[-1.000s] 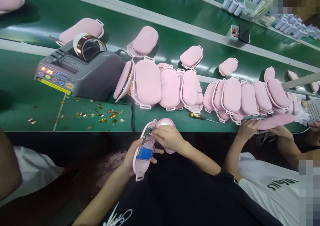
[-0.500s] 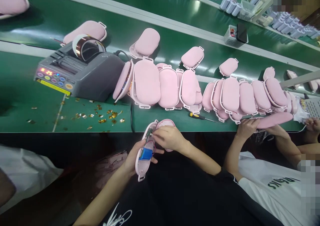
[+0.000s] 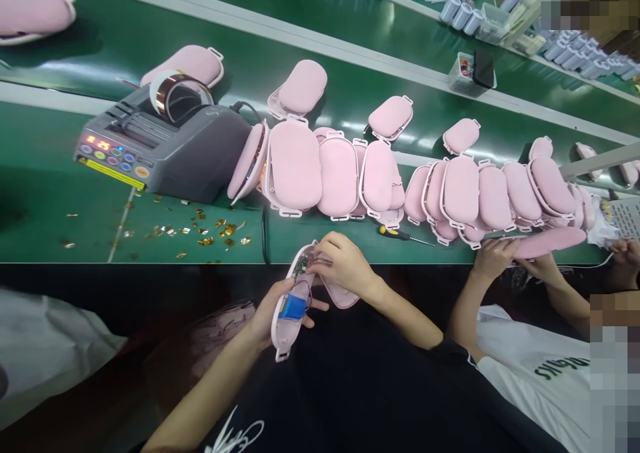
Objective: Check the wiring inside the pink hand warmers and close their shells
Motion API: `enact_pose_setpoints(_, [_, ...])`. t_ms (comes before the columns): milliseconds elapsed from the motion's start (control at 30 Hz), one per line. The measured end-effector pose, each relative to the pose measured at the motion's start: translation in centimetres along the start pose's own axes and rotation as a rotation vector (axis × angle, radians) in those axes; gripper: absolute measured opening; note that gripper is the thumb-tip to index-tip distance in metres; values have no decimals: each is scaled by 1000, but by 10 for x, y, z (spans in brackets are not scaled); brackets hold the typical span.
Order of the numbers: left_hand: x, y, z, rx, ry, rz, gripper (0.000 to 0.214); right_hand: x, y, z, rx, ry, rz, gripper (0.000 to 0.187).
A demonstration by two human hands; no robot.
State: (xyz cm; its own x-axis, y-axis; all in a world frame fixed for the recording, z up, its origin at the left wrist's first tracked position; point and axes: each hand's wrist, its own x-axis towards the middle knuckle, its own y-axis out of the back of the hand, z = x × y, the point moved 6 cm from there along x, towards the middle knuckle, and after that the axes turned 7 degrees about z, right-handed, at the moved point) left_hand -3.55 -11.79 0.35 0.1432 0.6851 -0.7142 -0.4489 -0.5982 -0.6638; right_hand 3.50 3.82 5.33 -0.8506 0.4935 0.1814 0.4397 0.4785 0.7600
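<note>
In the head view, an open pink shell (image 3: 283, 333) is held just off the front edge of the green bench (image 3: 40, 206), in front of the body. It is gripped by the left hand (image 3: 267, 313), its thumb laid over the rim and other fingers spread past the far side. The fingers of the right hand (image 3: 347, 263) are bunched at thin wires (image 3: 321, 260) beside the circuit board (image 3: 301, 265); whether these are pinched cannot be told. The shell is judged light, stiff and fairly smooth, best held by its outer rim; the board and wires are likely fragile and should not be tugged. It is elongated, rounded and pale inside, with a slotted end tab and a blue block (image 3: 293, 307). A second pink half (image 3: 345, 297) is partly hidden beneath the right hand.
</note>
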Motion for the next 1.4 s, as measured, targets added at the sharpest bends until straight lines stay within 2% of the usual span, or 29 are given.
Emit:
enact_pose_setpoints(67, [1,0,1,20,-25,-7,48,2,1,2,-15,-42,14,34])
enact_pose_setpoints(200, [5,2,7,43,-63,-39,47,2,0,2,-68,-120,40,40])
enact_pose_setpoints(333, [14,7,11,-30,30,-180,60,-13,7,9,-79,-178,79,60])
enact_pose_setpoints(400, [19,10,12,-55,81,-235,70,-29,15,21,-43,-274,95,66])
enact_pose_setpoints(533, [27,13,9,-71,99,-278,78,-62,29,43,43,-466,67,55])
enact_pose_setpoints(600, [25,12,4,-77,73,-288,78,-69,31,46,100,-473,45,51])
enact_pose_setpoints(733, [11,1,-4,-36,0,-315,78,-69,27,48,301,-463,1,68])
enact_pose_setpoints(900, [3,-17,-2,54,-62,-394,83,-57,30,40,382,-445,47,65])
enact_pose_setpoints(1033, [12,-18,4,-29,-137,-369,77,-55,32,32,299,-446,68,68])
enact_pose_setpoints(1200, [17,-6,3,-5,-210,-265,74,-60,36,42,186,-491,77,62])
enact_pose_setpoints(1300, [19,0,0,10,-246,-219,74,-61,40,44,202,-492,35,59])
enact_pose_setpoints(1400, [20,8,-4,20,-296,-145,67,-63,46,36,258,-491,11,56])
